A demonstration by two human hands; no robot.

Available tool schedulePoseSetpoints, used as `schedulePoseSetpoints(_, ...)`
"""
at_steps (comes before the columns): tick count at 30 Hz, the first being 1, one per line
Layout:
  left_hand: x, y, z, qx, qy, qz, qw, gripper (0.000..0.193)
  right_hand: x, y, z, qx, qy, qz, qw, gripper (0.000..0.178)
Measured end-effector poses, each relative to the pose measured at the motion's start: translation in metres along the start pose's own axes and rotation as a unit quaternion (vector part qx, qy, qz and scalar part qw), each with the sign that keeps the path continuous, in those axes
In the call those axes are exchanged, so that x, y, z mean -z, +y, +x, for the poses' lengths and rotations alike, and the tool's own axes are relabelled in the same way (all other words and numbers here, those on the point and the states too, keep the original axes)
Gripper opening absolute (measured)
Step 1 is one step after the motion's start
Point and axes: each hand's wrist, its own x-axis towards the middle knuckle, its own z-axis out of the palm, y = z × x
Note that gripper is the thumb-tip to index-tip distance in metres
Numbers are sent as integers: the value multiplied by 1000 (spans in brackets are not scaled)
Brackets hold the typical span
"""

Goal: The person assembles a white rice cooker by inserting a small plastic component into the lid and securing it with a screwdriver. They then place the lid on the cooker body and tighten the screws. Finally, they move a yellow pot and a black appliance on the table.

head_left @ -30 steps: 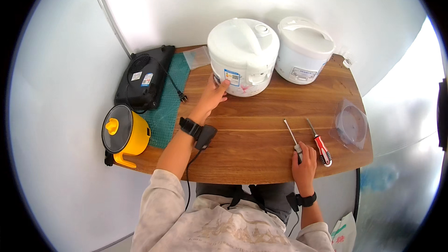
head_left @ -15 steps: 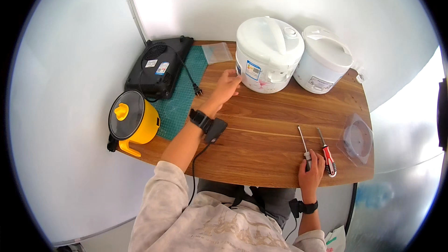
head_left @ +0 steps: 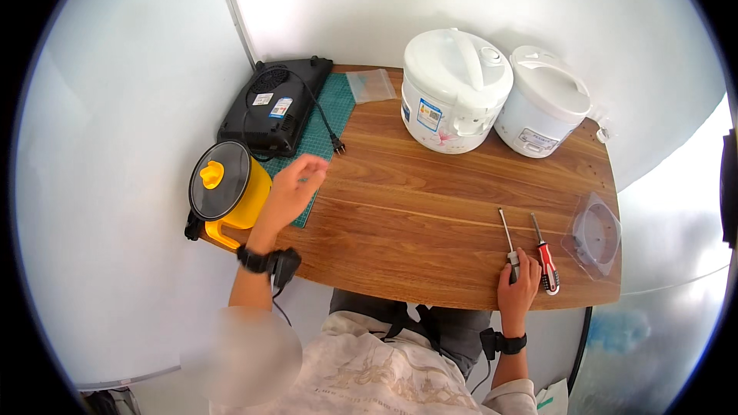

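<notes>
My left hand (head_left: 296, 188) hovers over the near edge of the green cutting mat (head_left: 334, 100), beside the yellow electric pot (head_left: 250, 198). It holds nothing, its fingers loosely bent and the thumb apart. At the table's front right, my right hand (head_left: 520, 286) lies over the dark handle of a slotted screwdriver (head_left: 506, 232), fingers closed around it. Just right of that hand is a second screwdriver (head_left: 547, 267) with a red, white and black handle. Both shafts point away from me.
Two white rice cookers (head_left: 453, 92) (head_left: 543, 104) stand at the back. An overturned black induction cooker (head_left: 265, 127) rests on the mat's left part, its plug (head_left: 338, 144) lying on the mat's right edge. A clear bag (head_left: 370, 86) lies behind; a clear plastic container (head_left: 596, 235) sits far right.
My left hand has moved away from the larger rice cooker, left and toward me, to beside the yellow pot. My right hand stays on the screwdriver. The view has shifted slightly.
</notes>
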Motion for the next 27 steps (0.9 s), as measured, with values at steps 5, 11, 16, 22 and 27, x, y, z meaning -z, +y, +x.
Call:
schedulePoseSetpoints(5,54,13,-69,-17,193,72,979,18,0,5,-1,19,8,-7,1000,40)
schedulePoseSetpoints(11,118,-21,-108,43,400,246,882,25,-1,6,-2,17,10,-4,1000,40)
schedulePoseSetpoints(16,150,-92,-129,89,404,365,834,51,-1,2,-1,20,10,9,1000,40)
schedulePoseSetpoints(22,129,-94,-134,241,391,155,874,59,1,2,-2,4,-4,8,1000,37)
schedulePoseSetpoints(27,115,-74,-135,282,358,-66,888,53,-1,5,0,21,7,4,1000,38)
